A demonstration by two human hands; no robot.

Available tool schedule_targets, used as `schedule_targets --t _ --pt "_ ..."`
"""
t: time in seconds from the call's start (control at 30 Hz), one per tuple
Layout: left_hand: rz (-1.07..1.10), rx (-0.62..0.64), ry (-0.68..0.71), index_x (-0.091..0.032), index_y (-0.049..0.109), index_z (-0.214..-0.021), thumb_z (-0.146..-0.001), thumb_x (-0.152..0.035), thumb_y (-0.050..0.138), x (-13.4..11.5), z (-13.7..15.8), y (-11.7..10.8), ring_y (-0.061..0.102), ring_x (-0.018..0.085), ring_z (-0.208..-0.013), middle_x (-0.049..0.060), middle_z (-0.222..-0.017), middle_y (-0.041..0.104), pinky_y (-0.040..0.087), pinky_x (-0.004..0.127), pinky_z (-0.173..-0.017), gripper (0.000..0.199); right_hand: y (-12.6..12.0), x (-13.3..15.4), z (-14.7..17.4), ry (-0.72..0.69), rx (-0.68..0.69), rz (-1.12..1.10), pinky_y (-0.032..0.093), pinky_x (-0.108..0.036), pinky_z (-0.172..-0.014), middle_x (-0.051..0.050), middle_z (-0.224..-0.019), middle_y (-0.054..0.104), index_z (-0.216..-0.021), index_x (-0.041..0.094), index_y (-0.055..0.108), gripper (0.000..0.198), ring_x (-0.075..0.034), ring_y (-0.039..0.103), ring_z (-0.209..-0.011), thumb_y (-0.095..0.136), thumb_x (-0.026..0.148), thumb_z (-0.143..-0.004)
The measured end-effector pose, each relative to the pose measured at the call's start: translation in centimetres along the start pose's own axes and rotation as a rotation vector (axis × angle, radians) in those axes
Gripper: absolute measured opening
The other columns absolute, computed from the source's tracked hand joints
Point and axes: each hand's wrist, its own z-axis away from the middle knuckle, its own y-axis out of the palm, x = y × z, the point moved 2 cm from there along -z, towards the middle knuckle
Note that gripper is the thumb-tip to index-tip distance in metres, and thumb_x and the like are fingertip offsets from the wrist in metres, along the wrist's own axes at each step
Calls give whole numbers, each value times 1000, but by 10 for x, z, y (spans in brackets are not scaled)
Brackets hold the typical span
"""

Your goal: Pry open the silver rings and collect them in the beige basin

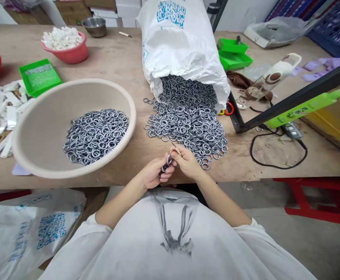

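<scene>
My left hand (155, 172) is closed around several dark metal rings (164, 168) at the table's front edge. One ring stands up between the fingertips of both hands. My right hand (187, 161) pinches a thin pointed tool with a pale handle (175, 147), its tip pointing up and left; what kind of blade it has is too small to tell. Just beyond my hands, a heap of grey rings (187, 126) spills from the mouth of a white sack (184, 50). To the left, a large beige basin (30, 136) holds a pile of similar rings (96, 136).
A pink bowl (78, 54) of white pieces, a green tray (40, 91) and a metal bowl (94, 26) stand at the back left. Rightward are a black metal frame (292, 97), a clear bottle (254, 91) and a black cable (253, 155). A red stool (306, 202) stands below.
</scene>
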Motion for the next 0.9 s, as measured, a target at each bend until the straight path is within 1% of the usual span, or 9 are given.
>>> schedule_targets --t 0.1,0.2,0.27,0.4,0.5,0.57,0.67,0.77,0.9 --pt "23 0 40 -17 48 -78 -81 -60 69 0 -1 4 26 3 -40 -8 -57 37 21 14 -37 47 -2 1 2 2 -54 -16 47 -27 -63 1 -71 59 -82 22 57 51 -13 54 -64 58 73 -84" --pt "24 -102 185 -18 46 -77 -78 -56 74 -1 -1 8 29 2 -41 -7 -57 41 20 13 -38 47 -2 3 5 -11 -131 35 46 -27 -60 2 -72 59 -87 22 61 52 -14 55 -63 70 71 -75" --pt "2 -157 233 -18 48 -77 -77 -56 75 -1 -2 11 30 3 -41 -7 -56 42 20 13 -38 47 -1 3 6 0 -171 63 47 -27 -60 2 -71 59 -88 22 61 51 -14 56 -63 77 67 -71" --pt "16 -226 267 -18 46 -73 -76 -58 75 -1 -4 12 28 2 -39 -8 -54 41 19 14 -37 49 3 4 6 35 -215 79 46 -28 -59 1 -69 62 -89 22 60 44 -14 56 -61 62 66 -85" --pt "54 -266 294 -18 46 -73 -76 -58 74 -1 -4 8 29 2 -39 -8 -55 41 19 15 -37 50 0 11 10 -117 -286 353 42 -29 -62 -1 -71 60 -82 22 60 47 -15 53 -65 48 66 -94" --pt "72 -295 313 -18 45 -72 -75 -59 75 0 -4 6 30 2 -39 -8 -54 40 19 15 -38 51 0 15 14 -215 -256 579 37 -30 -62 -2 -70 58 -76 21 60 52 -16 51 -66 45 67 -95" --pt "81 -335 339 -18 44 -71 -73 -58 77 0 -4 6 31 2 -39 -8 -53 41 19 15 -39 52 3 18 20 -255 -188 771 33 -30 -60 -3 -68 56 -71 21 59 55 -15 49 -64 40 65 -98" --pt "77 -335 347 -18 43 -70 -73 -59 77 -1 -4 7 32 2 -39 -9 -52 40 20 15 -39 53 8 18 22 -255 -177 829 31 -29 -58 -2 -66 55 -68 21 56 54 -14 47 -62 39 62 -99" --pt "57 -284 333 -19 42 -71 -72 -61 77 0 -1 6 29 3 -38 -9 -51 39 20 15 -38 54 4 10 17 -228 -175 795 31 -29 -58 -1 -64 54 -65 22 52 52 -14 47 -60 41 60 -99"
